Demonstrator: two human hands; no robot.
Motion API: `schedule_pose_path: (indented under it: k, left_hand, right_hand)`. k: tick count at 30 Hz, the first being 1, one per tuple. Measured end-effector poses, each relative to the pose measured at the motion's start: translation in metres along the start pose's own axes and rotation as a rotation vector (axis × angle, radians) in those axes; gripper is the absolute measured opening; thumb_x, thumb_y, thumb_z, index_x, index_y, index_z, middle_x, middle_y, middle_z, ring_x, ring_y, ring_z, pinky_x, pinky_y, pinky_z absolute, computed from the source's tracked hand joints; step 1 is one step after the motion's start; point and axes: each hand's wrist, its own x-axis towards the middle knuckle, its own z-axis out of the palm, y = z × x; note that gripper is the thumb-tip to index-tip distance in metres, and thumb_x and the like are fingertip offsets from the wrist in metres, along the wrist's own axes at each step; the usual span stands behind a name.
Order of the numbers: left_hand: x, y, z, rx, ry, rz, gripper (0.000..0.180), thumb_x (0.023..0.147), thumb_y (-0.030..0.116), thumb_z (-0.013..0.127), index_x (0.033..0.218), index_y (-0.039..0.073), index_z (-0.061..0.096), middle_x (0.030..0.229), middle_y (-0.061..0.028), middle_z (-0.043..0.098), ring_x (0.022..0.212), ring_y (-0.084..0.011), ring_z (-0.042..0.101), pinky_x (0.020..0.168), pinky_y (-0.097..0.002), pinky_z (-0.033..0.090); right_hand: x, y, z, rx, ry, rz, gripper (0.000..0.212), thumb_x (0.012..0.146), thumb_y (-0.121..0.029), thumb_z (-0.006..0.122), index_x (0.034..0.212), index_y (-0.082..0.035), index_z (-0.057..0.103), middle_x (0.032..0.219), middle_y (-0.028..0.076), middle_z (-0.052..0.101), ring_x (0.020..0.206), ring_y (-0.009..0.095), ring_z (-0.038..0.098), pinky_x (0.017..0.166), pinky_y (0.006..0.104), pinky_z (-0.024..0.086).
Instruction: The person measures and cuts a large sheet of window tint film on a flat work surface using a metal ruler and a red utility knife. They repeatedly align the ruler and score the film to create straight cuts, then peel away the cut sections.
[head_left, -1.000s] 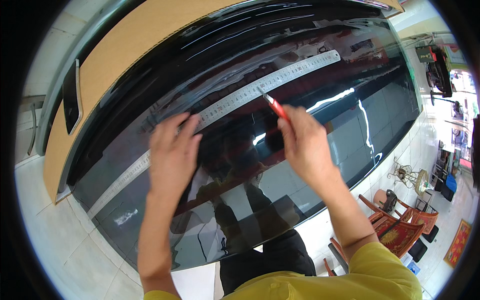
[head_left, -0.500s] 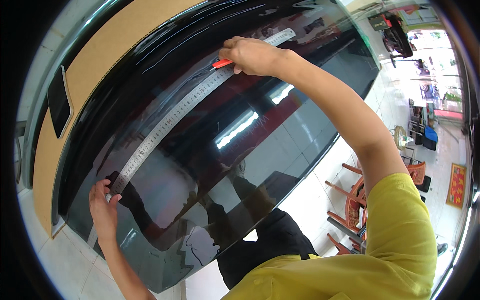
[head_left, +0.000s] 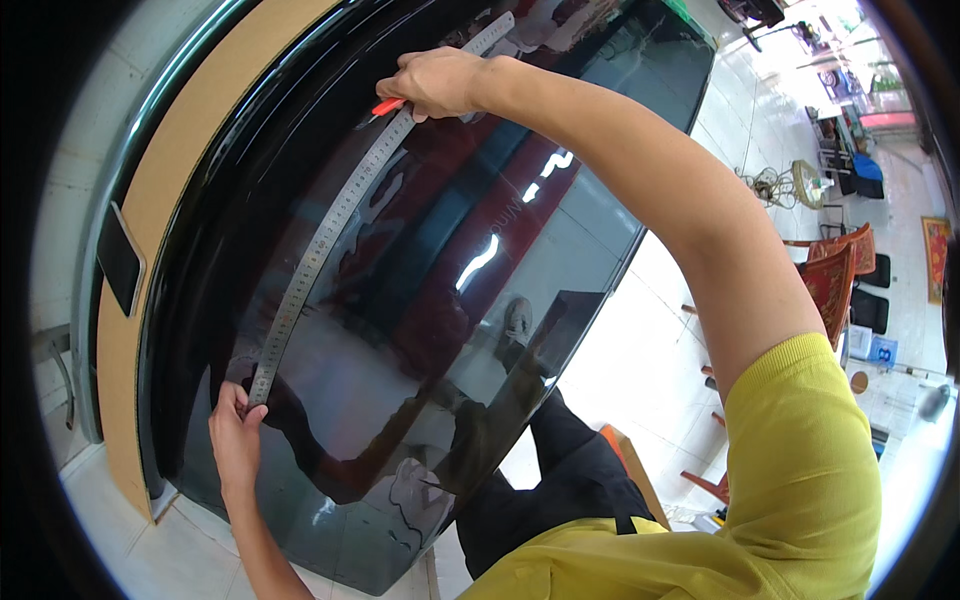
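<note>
A long steel ruler (head_left: 318,250) bends along a large, curved, glossy dark sheet (head_left: 440,400) whose surface mirrors the room. At the ruler's near end, my left hand (head_left: 237,432) pinches it between thumb and fingers. Farther up, my right hand (head_left: 440,82) is closed around what looks like an orange utility knife (head_left: 388,106), its thin tip pointing down and left beside the ruler's edge. The same hand rests over the ruler, hiding part of it; the far end (head_left: 490,35) shows beyond my wrist.
A brown cardboard strip (head_left: 190,130) runs along the sheet's left side, with a dark phone (head_left: 122,262) lying on it. To the right are white floor tiles (head_left: 620,350), carved wooden chairs (head_left: 830,280), a round-topped stool (head_left: 805,185) and a red-and-gold wall panel (head_left: 935,260).
The view has shifted. My left hand has come up from lying along the ruler's end to pinching it. My right hand with the knife has stayed over the ruler.
</note>
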Motion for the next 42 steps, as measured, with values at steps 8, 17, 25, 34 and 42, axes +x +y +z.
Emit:
schedule_pose_path:
  k: [8, 17, 25, 34, 42]
  left_hand:
    - [-0.091, 0.059, -0.021, -0.141, 0.222, 0.382, 0.011, 0.094, 0.002, 0.073, 0.102, -0.001, 0.066, 0.091, -0.0130, 0.060, 0.084, -0.0312, 0.061, 0.076, -0.0386, 0.048]
    - [-0.117, 0.281, 0.084, -0.114, -0.329, 0.811, 0.013, 0.092, 0.014, 0.079, 0.102, 0.009, 0.071, 0.091, -0.0059, 0.063, 0.081, -0.0281, 0.069, 0.070, -0.0424, 0.053]
    - [-0.023, 0.359, 0.132, 0.155, -0.208, 1.229, 0.031, 0.090, 0.032, 0.082, 0.110, 0.010, 0.074, 0.093, -0.0054, 0.060, 0.093, -0.0280, 0.062, 0.091, -0.0473, 0.049]
    - [0.093, 0.327, 0.125, 0.257, 0.301, 1.102, 0.036, 0.097, 0.022, 0.077, 0.132, 0.012, 0.077, 0.147, -0.0086, 0.067, 0.148, -0.0345, 0.053, 0.124, -0.0569, 0.034]
    - [0.141, 0.293, 0.132, 0.280, 0.459, 0.892, 0.036, 0.110, 0.025, 0.065, 0.144, 0.014, 0.074, 0.162, -0.0101, 0.058, 0.156, -0.0352, 0.045, 0.127, -0.0521, 0.031]
  right_hand:
    - [-0.183, 0.035, -0.073, 0.055, 0.218, -0.195, 0.031, 0.084, -0.026, 0.089, 0.107, -0.008, 0.078, 0.095, 0.010, 0.067, 0.100, 0.032, 0.066, 0.085, 0.0456, 0.056]
    - [-0.457, -0.076, 0.018, 0.746, 0.049, -0.029, 0.045, 0.090, -0.034, 0.089, 0.067, -0.013, 0.057, 0.058, 0.004, 0.051, 0.056, 0.028, 0.058, 0.051, 0.0420, 0.046]
    - [-0.562, -0.145, 0.125, 1.075, 0.212, 0.516, 0.037, 0.085, -0.021, 0.093, 0.068, -0.005, 0.065, 0.060, 0.013, 0.059, 0.054, 0.033, 0.060, 0.051, 0.0423, 0.046]
    - [-0.522, -0.151, 0.166, 1.111, 0.234, 0.698, 0.021, 0.085, -0.012, 0.089, 0.078, -0.003, 0.072, 0.070, 0.015, 0.066, 0.060, 0.035, 0.063, 0.055, 0.0421, 0.049]
    - [-0.506, -0.135, 0.180, 1.050, 0.263, 0.717, 0.031, 0.088, -0.020, 0.092, 0.075, -0.002, 0.070, 0.066, 0.015, 0.063, 0.057, 0.034, 0.061, 0.053, 0.0427, 0.046]
